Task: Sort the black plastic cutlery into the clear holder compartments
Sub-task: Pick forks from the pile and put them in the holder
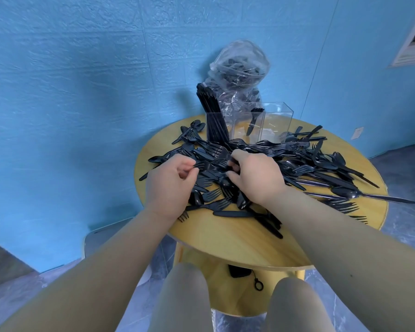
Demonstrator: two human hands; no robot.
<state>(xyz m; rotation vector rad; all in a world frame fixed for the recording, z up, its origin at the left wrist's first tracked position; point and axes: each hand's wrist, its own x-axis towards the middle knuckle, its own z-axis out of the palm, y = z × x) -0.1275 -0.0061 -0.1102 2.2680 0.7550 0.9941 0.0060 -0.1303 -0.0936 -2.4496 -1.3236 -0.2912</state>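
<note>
A heap of black plastic forks, spoons and knives [304, 164] covers the round yellow table [225, 238]. Behind it stands the clear holder [277, 122]: its left compartment is packed with upright black cutlery [215, 121], the middle one has a single piece, the right one looks bare. My left hand [169, 185] is curled, pinching a black fork [207, 165] at the heap's left side. My right hand [254, 176] lies on the heap's middle, fingers curled round several black forks [222, 154].
A clear plastic bag [240, 73] with more black cutlery leans on the blue wall behind the holder. My knees sit under the table's near edge. A black object with a cord [240, 271] lies on the shelf beneath the tabletop.
</note>
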